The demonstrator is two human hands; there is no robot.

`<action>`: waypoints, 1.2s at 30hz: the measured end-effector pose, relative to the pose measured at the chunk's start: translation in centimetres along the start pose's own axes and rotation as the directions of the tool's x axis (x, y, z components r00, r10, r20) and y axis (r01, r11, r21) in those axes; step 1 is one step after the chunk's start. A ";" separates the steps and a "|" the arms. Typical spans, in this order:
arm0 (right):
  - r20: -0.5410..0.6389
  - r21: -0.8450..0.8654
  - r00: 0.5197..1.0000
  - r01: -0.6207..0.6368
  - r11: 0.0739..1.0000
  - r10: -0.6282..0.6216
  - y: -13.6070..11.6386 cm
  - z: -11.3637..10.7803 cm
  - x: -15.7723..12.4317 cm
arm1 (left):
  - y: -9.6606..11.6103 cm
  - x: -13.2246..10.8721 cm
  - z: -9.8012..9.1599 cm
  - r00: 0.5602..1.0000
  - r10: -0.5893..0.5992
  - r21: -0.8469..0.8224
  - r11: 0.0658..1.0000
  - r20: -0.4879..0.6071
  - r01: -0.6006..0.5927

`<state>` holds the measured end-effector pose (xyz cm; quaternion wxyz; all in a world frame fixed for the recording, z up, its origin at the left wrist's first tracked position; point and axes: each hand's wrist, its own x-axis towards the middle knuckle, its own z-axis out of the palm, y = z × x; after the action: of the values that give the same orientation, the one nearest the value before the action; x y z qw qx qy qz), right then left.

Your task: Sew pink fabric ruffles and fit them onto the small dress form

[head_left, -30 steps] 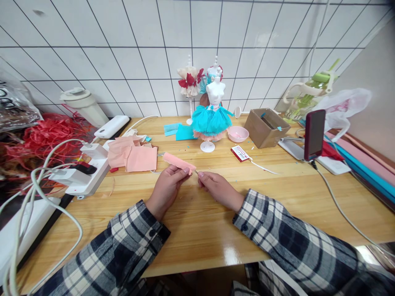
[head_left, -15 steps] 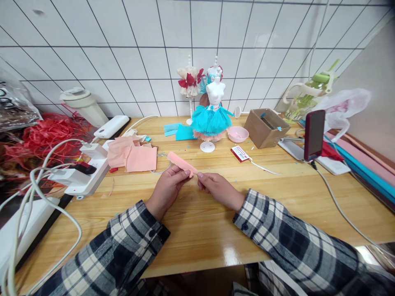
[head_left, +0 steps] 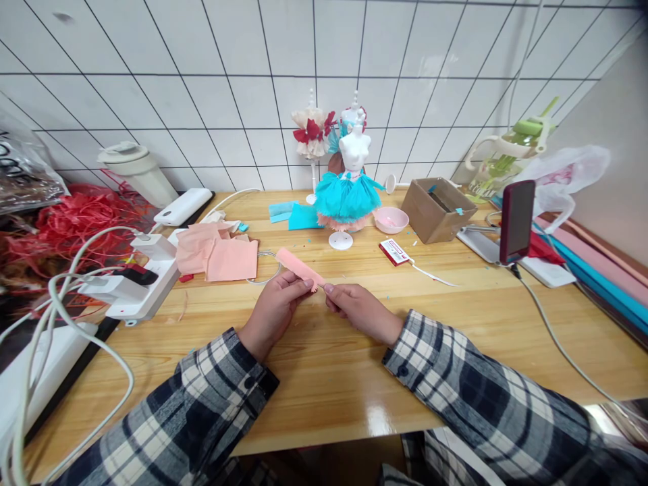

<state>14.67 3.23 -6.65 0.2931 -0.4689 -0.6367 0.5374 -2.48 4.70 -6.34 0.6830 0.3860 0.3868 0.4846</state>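
Observation:
A folded strip of salmon-pink crepe paper [head_left: 298, 264] slants between my two hands above the middle of the table. My left hand [head_left: 273, 307] pinches its lower edge between thumb and fingers, where a small ruffled bit shows. The fingertips of my right hand [head_left: 357, 307] are closed on the strip's right end; whether they also hold something smaller is hidden. Beyond my hands stands a small white dress form [head_left: 354, 150] in a turquoise ruffled skirt [head_left: 348, 197] with a pink frill under it. Flat pink paper sheets [head_left: 233, 260] lie to the left.
A pink bowl [head_left: 391, 221] and an open cardboard box [head_left: 439, 214] stand at the back right. Nearer are a labelled packet [head_left: 393, 252] and an upright phone [head_left: 517, 221]. At left lie a power strip [head_left: 146, 290] with looping cables and red shredded strands [head_left: 96, 219].

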 end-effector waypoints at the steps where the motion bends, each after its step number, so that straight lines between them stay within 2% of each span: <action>1: 0.002 0.001 1.000 0.003 1.000 -0.003 0.0 0.0 0.0 | 0.0 0.0 0.0 1.000 -0.002 0.001 1.000 0.004 0.002; 14: 0.049 -0.006 0.998 0.031 1.000 -0.031 0.3 -0.1 0.1 | 0.0 0.0 -0.1 0.999 -0.002 0.011 1.000 0.042 0.002; 23: 0.046 -0.050 0.998 0.038 0.998 -0.036 0.3 -0.1 0.1 | 0.0 0.1 -0.3 1.000 -0.011 0.014 1.000 -0.018 0.011; 32: -0.053 -0.046 0.996 0.063 0.997 -0.065 0.5 0.3 0.0 | 0.1 0.0 0.0 0.997 0.005 -0.013 1.000 -0.082 -0.006; 36: -0.059 -0.040 0.996 0.066 0.997 -0.068 0.4 0.3 0.0 | 0.0 0.0 0.0 0.999 -0.017 0.000 1.000 -0.051 0.017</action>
<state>14.51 3.04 -7.09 0.3210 -0.4689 -0.6530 0.5007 -2.44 4.69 -6.37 0.6770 0.3705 0.4073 0.4884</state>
